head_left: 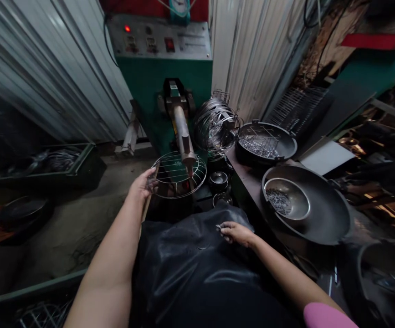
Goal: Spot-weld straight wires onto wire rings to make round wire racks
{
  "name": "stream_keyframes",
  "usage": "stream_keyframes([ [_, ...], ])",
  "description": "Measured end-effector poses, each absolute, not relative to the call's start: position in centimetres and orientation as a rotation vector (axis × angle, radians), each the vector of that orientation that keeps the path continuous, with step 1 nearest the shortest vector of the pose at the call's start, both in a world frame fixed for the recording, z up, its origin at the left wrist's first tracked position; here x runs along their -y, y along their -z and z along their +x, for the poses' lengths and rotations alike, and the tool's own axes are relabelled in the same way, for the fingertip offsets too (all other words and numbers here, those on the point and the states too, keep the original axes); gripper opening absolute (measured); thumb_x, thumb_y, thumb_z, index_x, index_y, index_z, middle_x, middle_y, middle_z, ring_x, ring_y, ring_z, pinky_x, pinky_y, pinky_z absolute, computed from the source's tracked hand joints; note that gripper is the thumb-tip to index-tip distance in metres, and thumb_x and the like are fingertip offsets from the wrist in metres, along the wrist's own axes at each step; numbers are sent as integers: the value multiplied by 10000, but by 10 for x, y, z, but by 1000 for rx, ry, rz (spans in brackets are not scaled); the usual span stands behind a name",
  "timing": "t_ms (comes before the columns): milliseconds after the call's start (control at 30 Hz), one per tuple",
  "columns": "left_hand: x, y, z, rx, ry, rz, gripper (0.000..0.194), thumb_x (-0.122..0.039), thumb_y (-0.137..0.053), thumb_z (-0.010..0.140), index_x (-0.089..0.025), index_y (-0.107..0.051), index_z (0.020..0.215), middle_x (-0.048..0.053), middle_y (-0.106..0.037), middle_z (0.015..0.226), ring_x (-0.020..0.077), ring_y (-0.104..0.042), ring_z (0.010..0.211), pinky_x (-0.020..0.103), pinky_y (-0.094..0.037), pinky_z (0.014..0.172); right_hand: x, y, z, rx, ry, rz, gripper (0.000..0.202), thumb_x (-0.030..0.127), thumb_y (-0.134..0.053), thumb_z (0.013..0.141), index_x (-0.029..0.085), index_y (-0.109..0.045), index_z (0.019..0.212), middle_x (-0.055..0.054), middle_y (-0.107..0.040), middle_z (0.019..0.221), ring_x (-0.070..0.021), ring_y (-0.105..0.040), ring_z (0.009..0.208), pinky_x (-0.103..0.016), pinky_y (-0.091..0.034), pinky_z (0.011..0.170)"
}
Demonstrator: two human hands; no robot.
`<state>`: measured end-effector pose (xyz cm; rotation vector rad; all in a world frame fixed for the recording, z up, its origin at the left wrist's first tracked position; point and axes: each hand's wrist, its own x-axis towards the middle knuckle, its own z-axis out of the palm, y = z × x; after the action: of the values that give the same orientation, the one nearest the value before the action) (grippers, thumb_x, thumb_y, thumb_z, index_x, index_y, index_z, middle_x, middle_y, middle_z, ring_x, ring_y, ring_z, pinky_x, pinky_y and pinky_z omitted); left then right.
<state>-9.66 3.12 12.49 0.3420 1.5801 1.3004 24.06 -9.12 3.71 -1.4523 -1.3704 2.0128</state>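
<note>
A round wire rack (163, 180) lies level beneath the metal arm (182, 134) of a green machine (132, 77). My left hand (146, 183) has its fingers closed on the rack's left rim. Over the dark apron (197, 255), my right hand (233, 232) pinches a small metal piece (218, 227) between thumb and fingers, apart from the rack. Just right of the rack, small metal bowls (218, 178) stand below a bundle of wire rings (214, 123).
On the right stand a black pan (286, 146) of wire pieces and a large pan (330, 209) holding a steel bowl (301, 200) with small metal bits. A green bin (84, 166) of metal parts is at left. Corrugated metal (64, 54) forms the back wall.
</note>
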Motion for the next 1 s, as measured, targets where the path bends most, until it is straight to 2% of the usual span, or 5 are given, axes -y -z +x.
stream_keyframes([
  [133, -29, -122, -95, -1567, -1238, 377, 236, -241, -692, 558, -153, -498, 660, -29, -453, 506, 78, -391, 380, 168, -267, 327, 93, -36, 254, 1648, -1733, -1603, 141, 210, -436, 786, 166, -554, 851, 12, -541, 675, -88, -469, 506, -208, -349, 489],
  [333, -13, -120, -94, -1441, -1236, 326, 190, -166, -662, 562, -147, -482, 621, -24, -477, 483, 69, -409, 381, 162, -312, 335, 92, -31, 260, 2231, -1098, -1742, 183, 140, -413, 816, 150, -590, 861, -89, -642, 835, -190, -591, 808, -266, -402, 714],
  [533, -11, -131, -84, -1524, -1208, 194, 233, -168, -655, 538, -173, -430, 599, -59, -417, 451, 72, -372, 359, 232, -397, 378, 84, -22, 261, 1849, -1141, -1781, 123, 118, -445, 746, 177, -541, 796, -5, -603, 694, -136, -561, 665, -225, -409, 626],
  [700, 1, -136, -71, -1561, -1356, 77, 283, -133, -640, 513, -181, -368, 574, -83, -341, 432, 51, -316, 351, 180, -293, 340, 79, -28, 249, 1499, -1405, -1716, 61, 138, -469, 729, 195, -447, 724, 62, -518, 556, -76, -422, 412, -191, -326, 434],
  [1000, 21, -125, -65, -1488, -1501, 150, 316, -113, -652, 488, -175, -355, 575, -96, -347, 432, 34, -319, 381, 160, -260, 349, 74, -24, 243, 1446, -1480, -1576, 108, 149, -509, 747, 194, -440, 678, 60, -531, 556, -60, -453, 409, -173, -328, 414],
])
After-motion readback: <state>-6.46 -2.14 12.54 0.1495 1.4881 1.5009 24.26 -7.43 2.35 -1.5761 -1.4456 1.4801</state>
